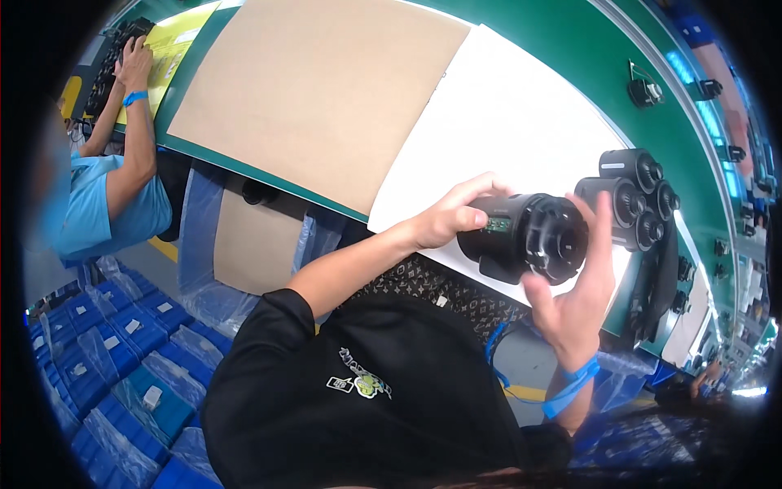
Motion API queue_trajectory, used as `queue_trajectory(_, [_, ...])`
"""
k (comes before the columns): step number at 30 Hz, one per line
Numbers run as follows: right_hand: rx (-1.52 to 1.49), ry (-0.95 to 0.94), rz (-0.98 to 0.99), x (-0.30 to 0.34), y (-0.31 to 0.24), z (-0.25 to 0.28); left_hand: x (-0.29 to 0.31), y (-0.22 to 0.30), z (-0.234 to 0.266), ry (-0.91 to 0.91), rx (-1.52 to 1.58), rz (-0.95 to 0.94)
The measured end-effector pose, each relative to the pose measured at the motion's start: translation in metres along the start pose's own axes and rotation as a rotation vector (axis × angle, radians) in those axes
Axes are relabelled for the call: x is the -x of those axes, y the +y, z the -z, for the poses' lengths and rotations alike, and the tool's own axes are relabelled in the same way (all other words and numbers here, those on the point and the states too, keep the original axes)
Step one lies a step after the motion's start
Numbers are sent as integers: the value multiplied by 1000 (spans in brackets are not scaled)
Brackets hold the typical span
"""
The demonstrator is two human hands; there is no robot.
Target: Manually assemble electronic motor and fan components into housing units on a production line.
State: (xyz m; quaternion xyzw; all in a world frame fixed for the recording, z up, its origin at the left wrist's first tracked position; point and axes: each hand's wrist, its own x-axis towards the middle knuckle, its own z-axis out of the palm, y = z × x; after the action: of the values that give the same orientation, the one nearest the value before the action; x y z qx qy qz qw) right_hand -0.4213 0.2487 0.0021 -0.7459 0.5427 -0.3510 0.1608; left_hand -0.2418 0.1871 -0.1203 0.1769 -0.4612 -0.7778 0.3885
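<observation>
head view: left hand (pixel 446 213) gripping rear of black cylindrical camera unit (pixel 528 236), fingers curled round it. right hand (pixel 577 281) cupping its front, fingers spread. unit hanging just past white sheet (pixel 505 122) edge, near stacked black units (pixel 639 196); cardboard sheet (pixel 318 90) lying bare w/ room.

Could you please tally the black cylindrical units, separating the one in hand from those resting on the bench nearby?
Black cylindrical unit held between the left hand and right hand: 1
Black cylindrical units grouped on the bench: 5
Total: 6
</observation>
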Motion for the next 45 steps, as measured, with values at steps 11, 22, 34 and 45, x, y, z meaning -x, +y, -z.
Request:
queue_trajectory(11, [-686,-175,-321,25,29,-26,-20,69,-26,-149,-775,-787])
queue_trajectory(22, [-169,-253,-307,39,21,4,-17,77,-58,-275,-1278,-624])
queue_trajectory(34, [-191,-232,-154,45,36,-5,-2,53,-59,-336,-1190,-261])
queue_trajectory(45, [-609,-111,-67,47,45,-12,7,45,-54,-105,-754,-225])
